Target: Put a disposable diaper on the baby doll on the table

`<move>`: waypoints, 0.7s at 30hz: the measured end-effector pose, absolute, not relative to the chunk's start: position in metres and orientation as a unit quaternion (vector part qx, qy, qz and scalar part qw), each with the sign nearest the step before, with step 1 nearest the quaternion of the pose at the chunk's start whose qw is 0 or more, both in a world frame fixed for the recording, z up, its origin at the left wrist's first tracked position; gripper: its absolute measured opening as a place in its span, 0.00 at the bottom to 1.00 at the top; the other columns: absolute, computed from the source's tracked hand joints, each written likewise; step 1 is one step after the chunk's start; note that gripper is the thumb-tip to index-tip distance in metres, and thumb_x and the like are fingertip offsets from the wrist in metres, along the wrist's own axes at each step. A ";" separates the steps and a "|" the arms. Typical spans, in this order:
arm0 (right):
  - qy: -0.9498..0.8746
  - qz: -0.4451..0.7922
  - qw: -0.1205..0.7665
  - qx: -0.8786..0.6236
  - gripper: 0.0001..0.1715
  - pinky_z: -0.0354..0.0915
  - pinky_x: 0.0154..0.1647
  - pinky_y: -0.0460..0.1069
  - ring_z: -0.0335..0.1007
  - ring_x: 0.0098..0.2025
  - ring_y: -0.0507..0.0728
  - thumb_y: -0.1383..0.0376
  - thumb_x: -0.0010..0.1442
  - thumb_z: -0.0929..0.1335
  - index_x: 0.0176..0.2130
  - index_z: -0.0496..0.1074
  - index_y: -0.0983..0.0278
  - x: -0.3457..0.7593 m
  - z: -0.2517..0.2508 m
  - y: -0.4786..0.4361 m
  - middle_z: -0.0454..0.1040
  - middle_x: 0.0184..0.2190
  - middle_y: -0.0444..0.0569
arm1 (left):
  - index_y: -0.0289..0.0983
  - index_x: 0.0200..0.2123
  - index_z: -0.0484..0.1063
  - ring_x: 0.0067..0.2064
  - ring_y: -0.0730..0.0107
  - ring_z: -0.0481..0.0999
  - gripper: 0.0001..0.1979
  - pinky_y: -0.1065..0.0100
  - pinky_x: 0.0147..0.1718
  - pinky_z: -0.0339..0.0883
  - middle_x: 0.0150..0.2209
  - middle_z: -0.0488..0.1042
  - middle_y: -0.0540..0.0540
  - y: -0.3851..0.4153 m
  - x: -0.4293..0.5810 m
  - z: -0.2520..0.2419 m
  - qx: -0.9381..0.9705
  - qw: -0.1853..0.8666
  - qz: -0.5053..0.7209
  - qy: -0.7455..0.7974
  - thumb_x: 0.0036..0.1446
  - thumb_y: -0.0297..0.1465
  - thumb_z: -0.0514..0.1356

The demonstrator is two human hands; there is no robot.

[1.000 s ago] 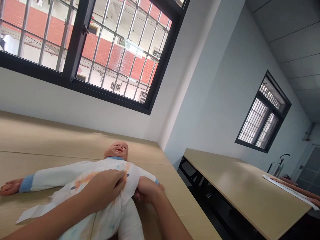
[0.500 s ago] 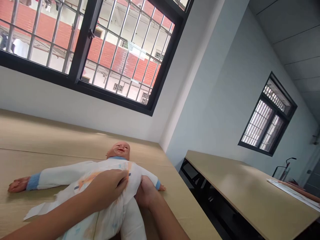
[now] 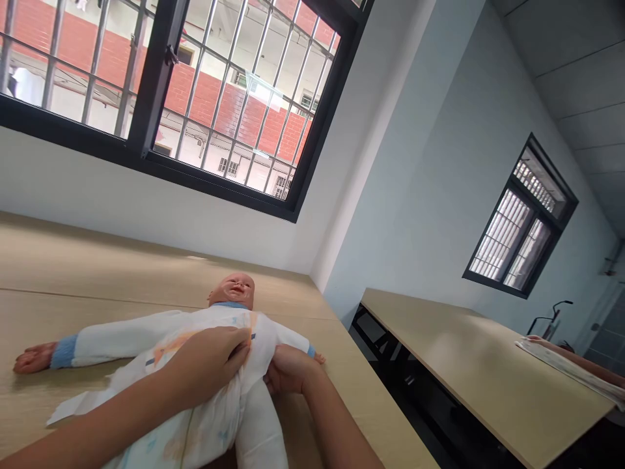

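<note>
A baby doll in a white suit with blue cuffs lies face up, arms spread. Over its front is a white diaper with orange and blue prints, one tab sticking out at the left. My left hand lies across the doll's belly, thumb and fingers pinched on the diaper's upper edge. Beside the doll's hip, my right hand has its fingers curled at the diaper's side; its fingertips are partly hidden behind the material.
The doll lies on a wooden table against the wall, below a barred window. Across a gap at the right stands a second table, with another person's arm on white cloth.
My right hand has turned slightly, its wrist a little higher and more bent. My left hand keeps its place on the diaper. The view has shifted slightly.
</note>
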State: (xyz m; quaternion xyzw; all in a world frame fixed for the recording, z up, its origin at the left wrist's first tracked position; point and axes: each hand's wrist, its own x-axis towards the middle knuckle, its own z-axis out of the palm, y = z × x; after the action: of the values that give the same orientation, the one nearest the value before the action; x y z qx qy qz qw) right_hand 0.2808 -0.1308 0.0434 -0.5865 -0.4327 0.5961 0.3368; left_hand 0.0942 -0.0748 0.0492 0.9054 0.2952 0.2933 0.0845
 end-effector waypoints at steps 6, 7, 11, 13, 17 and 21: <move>-0.467 0.594 0.315 -0.574 0.11 0.71 0.34 0.45 0.70 0.26 0.49 0.66 0.45 0.73 0.32 0.76 0.68 0.308 0.051 -0.134 0.74 0.26 0.44 | 0.40 0.26 0.63 0.30 0.58 0.71 0.13 0.59 0.31 0.51 0.28 0.77 0.43 -0.074 0.094 0.047 0.912 0.084 0.277 0.291 0.63 0.37 0.51; -0.478 0.586 0.320 -0.571 0.12 0.71 0.34 0.44 0.70 0.27 0.48 0.68 0.42 0.74 0.32 0.76 0.68 0.312 0.051 -0.135 0.74 0.26 0.43 | 0.40 0.27 0.63 0.30 0.59 0.71 0.13 0.59 0.31 0.50 0.28 0.76 0.43 -0.074 0.094 0.047 0.913 0.082 0.275 0.290 0.64 0.37 0.51; -0.522 0.567 0.289 -0.568 0.15 0.71 0.37 0.45 0.73 0.32 0.51 0.68 0.38 0.74 0.32 0.78 0.68 0.313 0.052 -0.140 0.76 0.27 0.43 | 0.39 0.27 0.63 0.29 0.62 0.69 0.14 0.61 0.30 0.49 0.28 0.76 0.45 -0.075 0.092 0.048 0.914 0.078 0.271 0.291 0.65 0.36 0.50; -0.547 0.570 0.266 -0.552 0.16 0.71 0.40 0.46 0.74 0.33 0.52 0.67 0.38 0.74 0.33 0.78 0.68 0.309 0.056 -0.143 0.76 0.27 0.42 | 0.39 0.27 0.63 0.29 0.62 0.70 0.14 0.61 0.30 0.50 0.28 0.76 0.46 -0.075 0.092 0.048 0.916 0.079 0.264 0.291 0.65 0.36 0.50; -0.660 0.469 0.207 -0.549 0.15 0.70 0.42 0.47 0.74 0.37 0.54 0.69 0.41 0.74 0.34 0.79 0.65 0.297 0.066 -0.152 0.77 0.29 0.42 | 0.39 0.27 0.64 0.31 0.60 0.71 0.14 0.60 0.31 0.52 0.29 0.77 0.44 -0.073 0.093 0.048 0.916 0.074 0.267 0.291 0.66 0.37 0.51; -0.744 0.254 0.186 -0.589 0.13 0.67 0.51 0.51 0.74 0.44 0.60 0.72 0.44 0.74 0.33 0.80 0.61 0.281 0.064 -0.152 0.81 0.34 0.45 | 0.39 0.31 0.66 0.35 0.59 0.72 0.13 0.59 0.35 0.58 0.34 0.76 0.43 -0.076 0.093 0.051 0.931 0.074 0.245 0.262 0.68 0.34 0.49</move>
State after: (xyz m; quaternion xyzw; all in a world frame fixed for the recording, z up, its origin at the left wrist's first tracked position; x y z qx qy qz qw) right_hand 0.2815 -0.1522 0.0641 -0.5886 -0.7444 0.2542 0.1865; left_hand 0.0925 -0.0760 0.0514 0.9306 0.2621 0.2446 0.0740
